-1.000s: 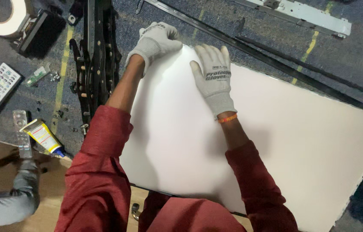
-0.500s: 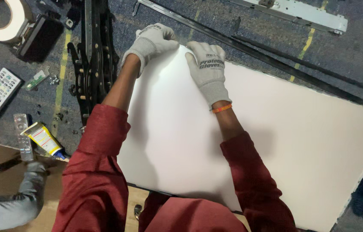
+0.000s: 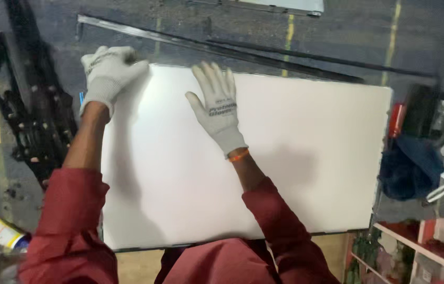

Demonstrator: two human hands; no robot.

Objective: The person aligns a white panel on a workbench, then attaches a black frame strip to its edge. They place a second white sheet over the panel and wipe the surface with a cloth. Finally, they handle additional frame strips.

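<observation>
Large white rectangular panel [image 3: 295,158] lying flat, long axis nine to three. Left hand [image 3: 107,73] gripping its eleven o'clock corner; right hand [image 3: 217,105] spread flat near the top edge.

A dark worktop [image 3: 337,37] with yellow lines carries a large white panel [image 3: 295,158]. Long black strips [image 3: 222,50] lie beyond it. A black frame [image 3: 33,121] lies at its left.

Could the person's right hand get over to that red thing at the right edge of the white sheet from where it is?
Probably yes. The right hand lies flat on the white sheet, and only bare sheet lies between it and the red object at the edge. It would likely take a long stretch or a lean.
</observation>
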